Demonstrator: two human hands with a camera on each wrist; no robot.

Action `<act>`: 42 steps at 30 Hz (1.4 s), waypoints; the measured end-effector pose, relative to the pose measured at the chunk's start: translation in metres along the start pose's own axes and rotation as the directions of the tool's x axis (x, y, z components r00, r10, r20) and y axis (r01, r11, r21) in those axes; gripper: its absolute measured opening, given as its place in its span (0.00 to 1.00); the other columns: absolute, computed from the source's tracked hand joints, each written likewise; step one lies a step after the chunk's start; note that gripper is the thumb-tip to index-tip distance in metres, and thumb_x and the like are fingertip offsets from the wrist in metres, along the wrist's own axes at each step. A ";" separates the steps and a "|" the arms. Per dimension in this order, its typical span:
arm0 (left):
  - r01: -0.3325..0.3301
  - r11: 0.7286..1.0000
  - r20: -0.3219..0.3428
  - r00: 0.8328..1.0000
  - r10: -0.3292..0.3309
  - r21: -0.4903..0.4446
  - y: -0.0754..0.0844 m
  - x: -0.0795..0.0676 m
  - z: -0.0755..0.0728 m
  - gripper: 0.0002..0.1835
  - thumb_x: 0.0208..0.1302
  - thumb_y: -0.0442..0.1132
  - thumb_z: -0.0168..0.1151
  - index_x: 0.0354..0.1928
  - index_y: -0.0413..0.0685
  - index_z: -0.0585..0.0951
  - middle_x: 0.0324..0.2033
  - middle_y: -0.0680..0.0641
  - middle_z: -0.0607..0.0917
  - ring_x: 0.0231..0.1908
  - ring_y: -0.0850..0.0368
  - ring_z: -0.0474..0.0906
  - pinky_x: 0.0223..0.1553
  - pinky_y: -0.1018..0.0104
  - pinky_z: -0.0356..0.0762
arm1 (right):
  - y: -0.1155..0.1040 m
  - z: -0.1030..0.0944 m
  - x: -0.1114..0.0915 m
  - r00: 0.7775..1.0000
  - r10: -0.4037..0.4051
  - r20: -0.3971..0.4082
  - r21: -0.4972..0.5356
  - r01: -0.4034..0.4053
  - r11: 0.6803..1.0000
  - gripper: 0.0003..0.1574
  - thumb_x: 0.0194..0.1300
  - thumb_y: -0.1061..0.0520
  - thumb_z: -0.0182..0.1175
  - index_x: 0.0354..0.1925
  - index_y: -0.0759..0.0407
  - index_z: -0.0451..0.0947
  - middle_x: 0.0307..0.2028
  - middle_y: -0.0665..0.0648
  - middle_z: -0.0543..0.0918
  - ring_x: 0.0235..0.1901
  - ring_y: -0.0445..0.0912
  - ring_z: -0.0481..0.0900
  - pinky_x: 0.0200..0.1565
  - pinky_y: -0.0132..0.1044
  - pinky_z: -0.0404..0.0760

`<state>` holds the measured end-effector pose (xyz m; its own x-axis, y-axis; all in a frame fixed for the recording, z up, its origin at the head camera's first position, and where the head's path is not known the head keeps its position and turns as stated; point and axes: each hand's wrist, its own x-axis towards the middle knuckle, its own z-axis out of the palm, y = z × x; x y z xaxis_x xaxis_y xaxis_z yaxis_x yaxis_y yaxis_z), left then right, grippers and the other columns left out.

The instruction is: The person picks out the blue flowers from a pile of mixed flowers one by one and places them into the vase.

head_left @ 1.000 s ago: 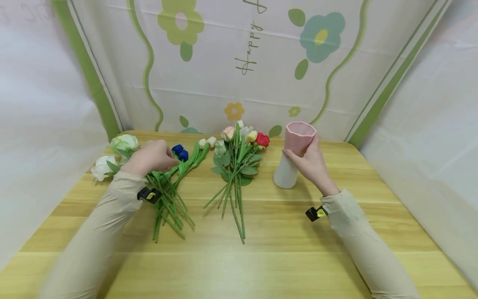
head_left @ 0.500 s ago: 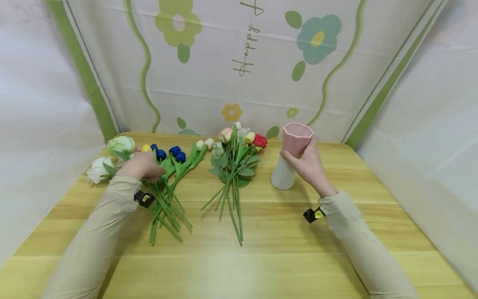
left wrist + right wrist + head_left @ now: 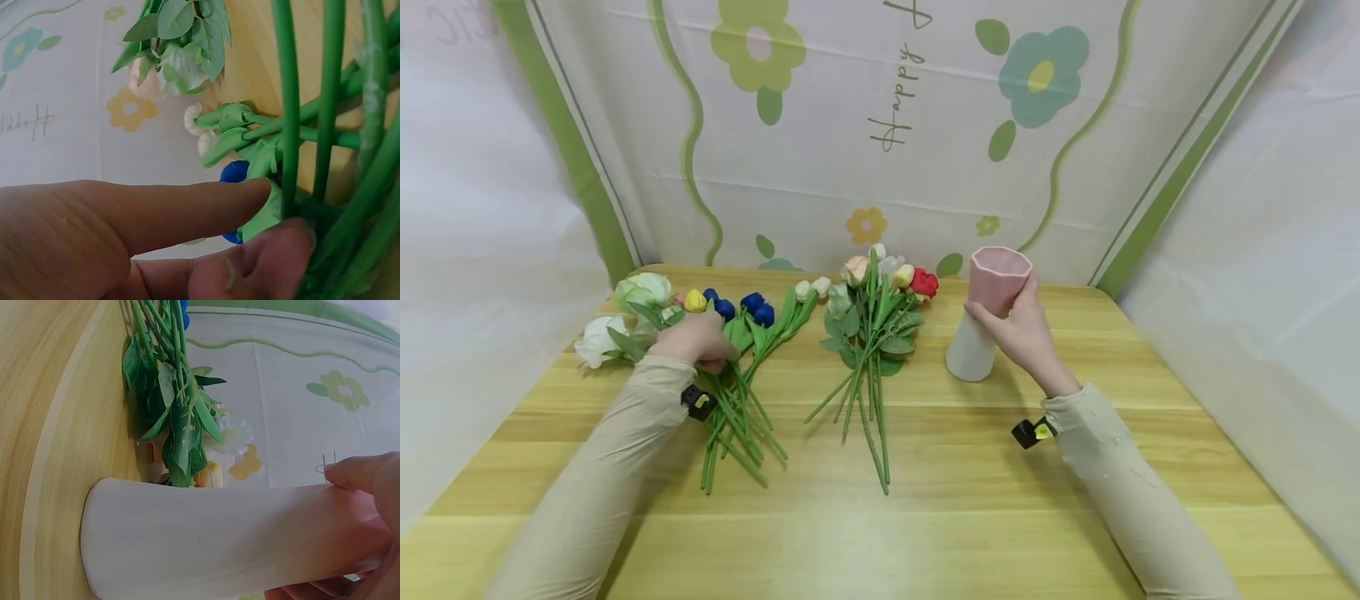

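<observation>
Your right fingers (image 3: 312, 590) hold the vase (image 3: 972, 343) by its pink upper part. Below them it turns white, widening to a round base; above them is a faceted pink rim. It stands upright on the worktop (image 3: 865, 542), mouth up.

Your left fingers (image 3: 187, 212) are down among loose flowers (image 3: 742, 336), whose green stems (image 3: 735, 417) cross and fan towards you. Beyond those fingers lie a yellow bloom (image 3: 696, 301) and dark blue blooms (image 3: 752, 303); left, a white bloom (image 3: 598, 341) and a pale green bloom (image 3: 644, 290); right, cream buds (image 3: 802, 291). One stem runs right beside your left fingertips; you cannot tell whether it is pinched.
</observation>
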<state>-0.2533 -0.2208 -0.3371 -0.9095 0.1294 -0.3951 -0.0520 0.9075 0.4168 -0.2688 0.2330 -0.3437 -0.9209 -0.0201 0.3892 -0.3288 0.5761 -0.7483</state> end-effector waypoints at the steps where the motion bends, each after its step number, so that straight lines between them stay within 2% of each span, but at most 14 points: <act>1: 0.008 1.000 0.000 1.000 -0.008 0.003 0.000 0.000 0.001 0.16 0.62 0.39 0.60 0.15 0.47 0.76 0.10 0.53 0.72 0.13 0.59 0.67 0.27 0.59 0.68 | 0.000 0.000 0.000 1.000 0.000 0.000 -0.001 0.000 1.000 0.62 0.59 0.48 0.72 0.73 0.61 0.41 0.63 0.67 0.65 0.60 0.60 0.69 0.57 0.58 0.70; 5: 0.033 0.999 0.000 0.999 -0.033 0.011 0.001 0.001 0.002 0.14 0.61 0.39 0.61 0.17 0.47 0.78 0.12 0.52 0.75 0.14 0.60 0.70 0.29 0.57 0.70 | 0.000 0.000 0.001 1.000 -0.002 0.006 0.002 0.002 1.000 0.62 0.59 0.48 0.72 0.73 0.61 0.41 0.63 0.67 0.64 0.60 0.60 0.68 0.57 0.58 0.69; 12: 0.034 0.999 -0.010 0.999 -0.034 0.009 0.001 0.002 0.006 0.13 0.61 0.39 0.62 0.19 0.46 0.80 0.13 0.51 0.78 0.14 0.60 0.70 0.30 0.55 0.71 | -0.001 0.000 0.001 1.000 -0.001 0.012 0.007 0.001 1.000 0.62 0.59 0.48 0.72 0.73 0.61 0.40 0.63 0.67 0.64 0.60 0.60 0.68 0.58 0.58 0.69; 22: 0.021 0.997 -0.097 0.995 -0.014 0.071 0.006 0.002 0.007 0.13 0.60 0.42 0.61 0.19 0.46 0.80 0.18 0.47 0.83 0.21 0.53 0.76 0.30 0.51 0.70 | -0.001 0.000 0.001 1.000 -0.006 0.006 0.015 0.005 1.000 0.61 0.59 0.49 0.72 0.73 0.60 0.41 0.63 0.67 0.64 0.59 0.59 0.69 0.57 0.57 0.69; 30: -0.041 0.999 -0.085 0.996 0.039 -0.016 -0.003 0.003 -0.005 0.18 0.62 0.42 0.59 0.14 0.48 0.75 0.11 0.51 0.74 0.12 0.60 0.65 0.20 0.64 0.65 | -0.002 -0.001 0.001 1.000 -0.002 0.011 0.012 0.002 1.000 0.62 0.59 0.48 0.72 0.73 0.60 0.41 0.63 0.68 0.64 0.59 0.60 0.69 0.57 0.58 0.70; 35: -0.080 0.996 -0.136 0.988 0.074 -0.041 -0.008 -0.002 -0.015 0.18 0.62 0.43 0.58 0.15 0.46 0.79 0.11 0.49 0.76 0.11 0.60 0.64 0.19 0.64 0.66 | -0.001 0.000 0.001 1.000 -0.001 0.008 0.016 0.001 1.000 0.61 0.59 0.49 0.72 0.73 0.59 0.41 0.63 0.67 0.64 0.59 0.59 0.69 0.57 0.58 0.70; 38: -0.082 0.996 -0.174 0.982 0.074 -0.040 -0.010 -0.006 -0.021 0.18 0.63 0.44 0.58 0.17 0.43 0.82 0.12 0.48 0.78 0.12 0.60 0.65 0.19 0.63 0.67 | 0.000 0.000 0.001 1.000 -0.002 0.007 0.017 0.002 1.000 0.61 0.59 0.49 0.72 0.72 0.59 0.41 0.63 0.67 0.64 0.59 0.59 0.68 0.57 0.57 0.69; 42: -0.075 0.997 -0.190 0.979 0.069 -0.022 -0.010 -0.011 -0.026 0.18 0.64 0.44 0.57 0.20 0.41 0.84 0.15 0.46 0.81 0.14 0.58 0.68 0.21 0.62 0.68 | 0.001 -0.001 0.001 1.000 -0.004 0.010 0.020 0.003 1.000 0.61 0.59 0.48 0.71 0.73 0.58 0.41 0.63 0.66 0.63 0.60 0.59 0.67 0.57 0.58 0.69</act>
<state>-0.2538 -0.2417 -0.3161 -0.9727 0.1134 -0.2025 0.0068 0.8862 0.4632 -0.2699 0.2342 -0.3440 -0.9218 -0.0304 0.3865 -0.3360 0.5598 -0.7574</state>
